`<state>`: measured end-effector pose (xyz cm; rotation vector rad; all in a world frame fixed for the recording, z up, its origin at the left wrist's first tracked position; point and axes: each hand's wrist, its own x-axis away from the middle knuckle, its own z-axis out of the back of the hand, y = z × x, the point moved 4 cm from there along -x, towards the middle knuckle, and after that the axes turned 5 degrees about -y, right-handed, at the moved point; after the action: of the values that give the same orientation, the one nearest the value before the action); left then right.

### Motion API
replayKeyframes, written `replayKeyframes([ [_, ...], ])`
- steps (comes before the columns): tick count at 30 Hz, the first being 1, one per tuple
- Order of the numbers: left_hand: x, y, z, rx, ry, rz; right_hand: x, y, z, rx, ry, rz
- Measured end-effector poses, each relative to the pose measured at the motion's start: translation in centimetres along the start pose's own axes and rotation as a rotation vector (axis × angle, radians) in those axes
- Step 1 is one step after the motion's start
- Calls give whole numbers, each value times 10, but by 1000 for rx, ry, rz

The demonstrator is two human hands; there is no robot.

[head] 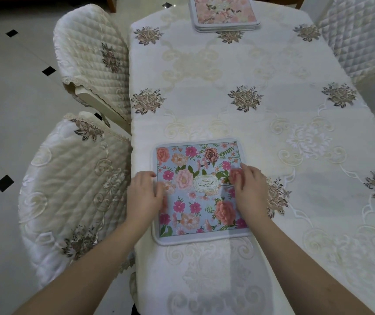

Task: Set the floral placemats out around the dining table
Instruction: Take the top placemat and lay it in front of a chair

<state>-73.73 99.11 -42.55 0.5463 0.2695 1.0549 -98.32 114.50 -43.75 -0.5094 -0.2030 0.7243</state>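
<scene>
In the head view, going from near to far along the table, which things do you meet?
Blue floral placemat with both hands on it, left hand and right hand → bare embroidered tablecloth → stack of pink floral placemats at the far end.

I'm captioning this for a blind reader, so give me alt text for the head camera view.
Both hands, left hand and right hand, rest on the side edges of a blue floral placemat lying flat near the table's left edge on a cream embroidered tablecloth. A stack of pink floral placemats sits at the far end; quilted chairs flank the table.
</scene>
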Motion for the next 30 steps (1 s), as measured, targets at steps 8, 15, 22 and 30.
replayKeyframes([
  [8,-39,38,-72,-266,-206,-265,-31,-70,-71,80,-290,307],
  [15,-71,36,-88,-324,-232,-249,-54,-72,-91,301,-328,393],
  [22,-78,8,-70,-346,-188,-206,-70,-9,-51,328,-307,196],
  [30,-36,11,-71,-375,-227,-170,-27,10,-40,335,-288,160],
])
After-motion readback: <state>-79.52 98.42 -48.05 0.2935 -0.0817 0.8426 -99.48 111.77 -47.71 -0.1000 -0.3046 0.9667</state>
